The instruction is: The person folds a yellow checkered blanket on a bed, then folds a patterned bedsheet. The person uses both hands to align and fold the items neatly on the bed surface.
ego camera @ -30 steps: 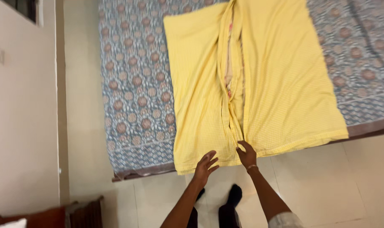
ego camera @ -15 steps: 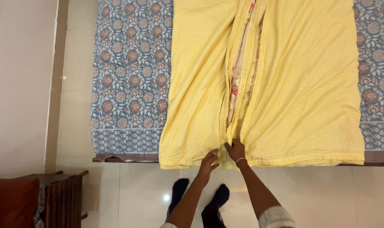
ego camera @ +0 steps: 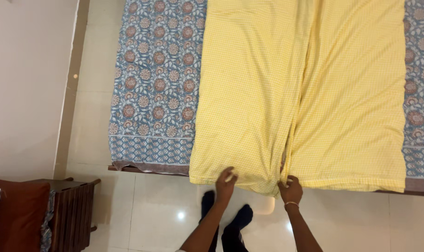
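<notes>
left hand, right hand, gripping yellow cloth hem

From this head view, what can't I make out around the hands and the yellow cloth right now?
- Far end of the yellow cloth: cut off by the top edge.
- Fingertips of the left hand and right hand: tucked into the hem, so the grip is unclear.
- Inside the centre fold: closed over by cloth.
- Bed right side: cut off by the frame edge.

Bare forearms, a thin bangle on the right wrist — dark socks on both feet.
</notes>
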